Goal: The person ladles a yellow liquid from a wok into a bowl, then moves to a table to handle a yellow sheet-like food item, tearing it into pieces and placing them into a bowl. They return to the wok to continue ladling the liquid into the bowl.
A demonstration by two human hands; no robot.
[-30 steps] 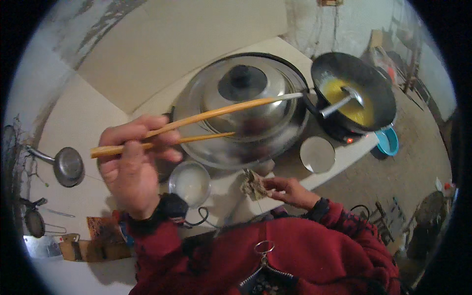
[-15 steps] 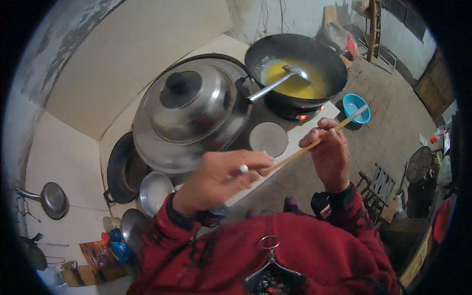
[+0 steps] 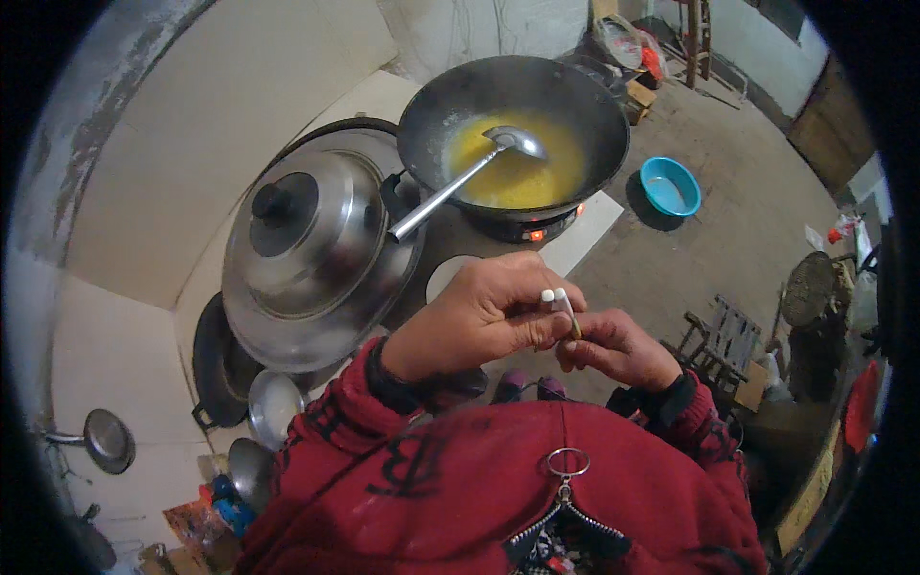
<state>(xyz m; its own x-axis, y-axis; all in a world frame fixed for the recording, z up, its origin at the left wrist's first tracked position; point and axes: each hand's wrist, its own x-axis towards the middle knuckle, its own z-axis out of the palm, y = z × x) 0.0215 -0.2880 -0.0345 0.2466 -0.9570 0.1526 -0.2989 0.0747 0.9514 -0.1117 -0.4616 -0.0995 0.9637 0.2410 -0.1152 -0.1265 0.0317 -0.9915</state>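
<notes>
My left hand (image 3: 484,311) is closed round a pair of chopsticks (image 3: 562,300), whose two white ends stick up side by side between thumb and fingers. Most of their length is hidden by my hands or seen end-on. Close against it, my right hand (image 3: 623,347) pinches at the chopsticks, thumb and fingers pressed together. Beyond both hands, a black wok (image 3: 606,125) on a glowing burner holds yellow liquid (image 3: 537,177). A metal ladle (image 3: 460,182) lies in the wok, its head in the liquid and its handle over the near left rim.
Left of the wok sits a large metal lid (image 3: 316,311) with a black knob. A dark pan (image 3: 213,359) and a metal bowl (image 3: 273,407) stand nearer me. On the floor at the right are a blue basin (image 3: 671,187) and a small slatted stool (image 3: 728,335).
My hands have come together. The stick that slanted up to the right from my right hand now stands beside the other in my left. My view has shifted, moving the wok leftward in it.
</notes>
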